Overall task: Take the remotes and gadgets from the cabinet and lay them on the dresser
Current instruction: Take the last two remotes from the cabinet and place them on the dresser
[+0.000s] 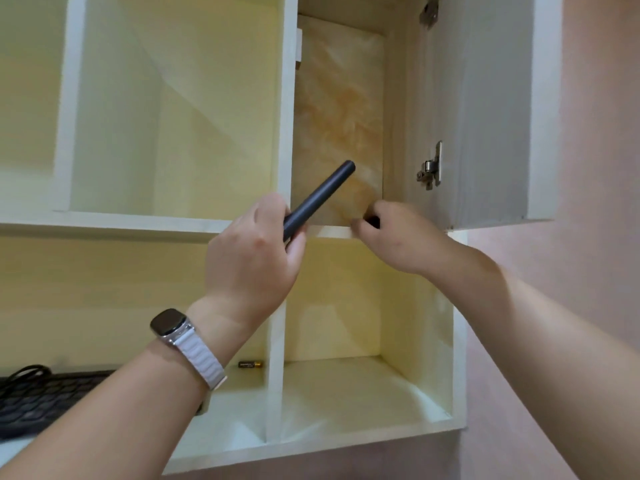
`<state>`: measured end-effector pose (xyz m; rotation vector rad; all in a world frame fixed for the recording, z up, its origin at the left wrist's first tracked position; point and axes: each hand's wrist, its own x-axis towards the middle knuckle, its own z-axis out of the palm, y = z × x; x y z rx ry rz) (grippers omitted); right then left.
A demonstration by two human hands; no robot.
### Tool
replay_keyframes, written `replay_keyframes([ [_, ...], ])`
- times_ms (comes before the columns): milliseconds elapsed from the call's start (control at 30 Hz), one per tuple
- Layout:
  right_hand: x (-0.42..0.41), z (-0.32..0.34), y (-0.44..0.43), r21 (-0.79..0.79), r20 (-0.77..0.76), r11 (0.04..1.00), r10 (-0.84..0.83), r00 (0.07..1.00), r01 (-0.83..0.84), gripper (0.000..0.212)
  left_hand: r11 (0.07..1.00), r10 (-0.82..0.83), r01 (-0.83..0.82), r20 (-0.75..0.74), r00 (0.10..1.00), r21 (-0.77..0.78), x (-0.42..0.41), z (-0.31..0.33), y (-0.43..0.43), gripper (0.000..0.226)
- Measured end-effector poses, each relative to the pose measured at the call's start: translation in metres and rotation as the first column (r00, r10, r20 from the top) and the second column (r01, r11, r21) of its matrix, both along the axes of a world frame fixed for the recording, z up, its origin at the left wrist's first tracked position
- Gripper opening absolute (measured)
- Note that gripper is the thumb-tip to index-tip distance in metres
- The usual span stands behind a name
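At the far left, low in the view, a black keyboard (38, 400) lies on the bottom shelf of the cabinet (287, 98), with a black cable (24, 372) looped at its back edge. The cabinet is pale cream inside, split by white dividers into open compartments. Further right on the same bottom shelf a small battery (250, 364) lies on its side near the back wall, just left of the lower divider.

The left forearm rises from the bottom edge and wears a watch (168, 323) on a white band. The left hand (252, 258) has its fingers curled round the lower end of a slim dark gadget (322, 195) – a rounded bar that tilts up and to the right, its free end in front of the marbled orange back panel of the upper right compartment.

Just right of it runs the front edge of the middle shelf (329, 232). The right hand (398, 240) is at that edge, in the right corner of the same compartment, fingers curled tightly about a small dark item (372, 221); most of it is hidden, so what it is cannot be told.

Beyond the hand the door (485, 116) stands open, a metal hinge (431, 168) on its inner side. A plain pink wall (595, 133) fills the right edge.
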<state>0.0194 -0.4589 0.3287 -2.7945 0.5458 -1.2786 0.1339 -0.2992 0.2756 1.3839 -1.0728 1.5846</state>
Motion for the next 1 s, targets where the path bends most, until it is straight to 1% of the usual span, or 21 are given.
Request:
replay_keyframes([
  [33, -0.004, -0.005, 0.003, -0.041, 0.027, 0.999, 0.021, 0.999, -0.020, 0.032, 1.000, -0.001, 0.001, -0.015, 1.000, -0.002, 0.000, -0.003, 0.001, 0.024],
  [133, -0.013, -0.016, 0.003, -0.164, 0.151, 0.986, 0.021, 0.988, 0.004, 0.018, 0.999, 0.010, -0.009, -0.039, 0.999, 0.036, 0.001, -0.013, 0.005, 0.024],
  [200, -0.016, -0.023, 0.003, -0.207, 0.260, 0.978, 0.051, 0.964, 0.004, 0.010, 0.998, 0.032, -0.028, -0.060, 0.998, 0.051, 0.002, -0.019, 0.006, 0.025],
  [300, -0.017, -0.037, 0.003, -0.241, 0.376, 0.970, 0.068, 0.924, 0.027, 0.008, 0.998, 0.040, -0.036, -0.091, 0.995, 0.047, 0.000, -0.027, 0.007, 0.025],
  [400, -0.016, -0.055, 0.000, -0.209, 0.440, 0.977, 0.052, 0.896, 0.046, 0.011, 0.999, 0.010, -0.004, -0.154, 0.988, 0.037, -0.005, -0.037, 0.007, 0.024],
  [500, -0.019, -0.072, -0.008, -0.093, 0.443, 0.995, 0.004, 0.896, 0.041, 0.018, 0.994, -0.109, 0.110, -0.296, 0.949, -0.013, -0.016, -0.051, 0.008, 0.023],
  [600, -0.027, -0.097, -0.012, 0.034, 0.448, 0.994, 0.075, 0.891, -0.100, 0.012, 0.968, -0.250, 0.241, -0.419, 0.873, -0.076, -0.031, -0.069, 0.007, 0.022],
  [667, -0.036, -0.117, -0.009, 0.117, 0.478, 0.974, 0.114, 0.871, -0.192, 0.011, 0.937, -0.347, 0.327, -0.462, 0.816, -0.125, -0.042, -0.085, 0.003, 0.022],
  [733, -0.044, -0.140, -0.005, 0.225, 0.502, 0.941, 0.111, 0.858, -0.254, 0.012, 0.902, -0.423, 0.402, -0.504, 0.753, -0.155, -0.050, -0.103, -0.002, 0.022],
  [800, -0.052, -0.164, 0.002, 0.346, 0.522, 0.884, 0.096, 0.847, -0.314, 0.012, 0.858, -0.481, 0.492, -0.565, 0.671, -0.146, -0.057, -0.122, -0.007, 0.020],
  [867, -0.058, -0.186, 0.008, 0.422, 0.535, 0.840, 0.073, 0.841, -0.341, 0.015, 0.795, -0.532, 0.592, -0.625, 0.571, -0.135, -0.063, -0.143, -0.012, 0.019],
  [933, -0.062, -0.207, 0.014, 0.462, 0.535, 0.829, 0.023, 0.845, -0.315, 0.020, 0.728, -0.577, 0.670, -0.660, 0.481, -0.148, -0.066, -0.165, -0.017, 0.020],
  [1000, -0.066, -0.226, 0.021, 0.512, 0.525, 0.817, -0.054, 0.849, -0.264, 0.015, 0.669, -0.602, 0.723, -0.694, 0.395, -0.169, -0.068, -0.185, -0.020, 0.022],
])
